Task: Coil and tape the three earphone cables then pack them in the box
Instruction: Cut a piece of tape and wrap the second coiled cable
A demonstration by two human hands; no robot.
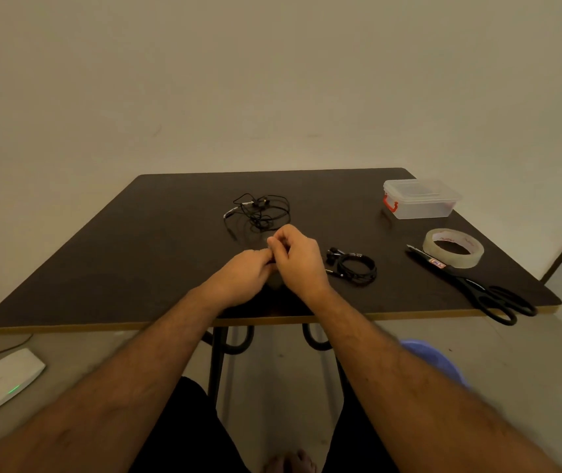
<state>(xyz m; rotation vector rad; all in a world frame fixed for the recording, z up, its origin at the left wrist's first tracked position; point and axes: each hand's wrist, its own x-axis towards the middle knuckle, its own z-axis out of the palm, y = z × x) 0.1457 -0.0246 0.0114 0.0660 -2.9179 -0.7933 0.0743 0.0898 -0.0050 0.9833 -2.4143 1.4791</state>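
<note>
Meeting near the table's (102,268) front edge, left hand (242,278) and right hand (295,257) curled together, contents hidden; lidded box (421,199) sat far right, contents unclear

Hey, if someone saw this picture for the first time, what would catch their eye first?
Probably the two hands meeting at the table's near middle, left hand and right hand, fingers curled together on something too small to make out. Next, the loose tangled earphones just beyond them and the coiled earphones to their right. On the right side sit the clear box with a red latch, the tape roll and black scissors.
</note>
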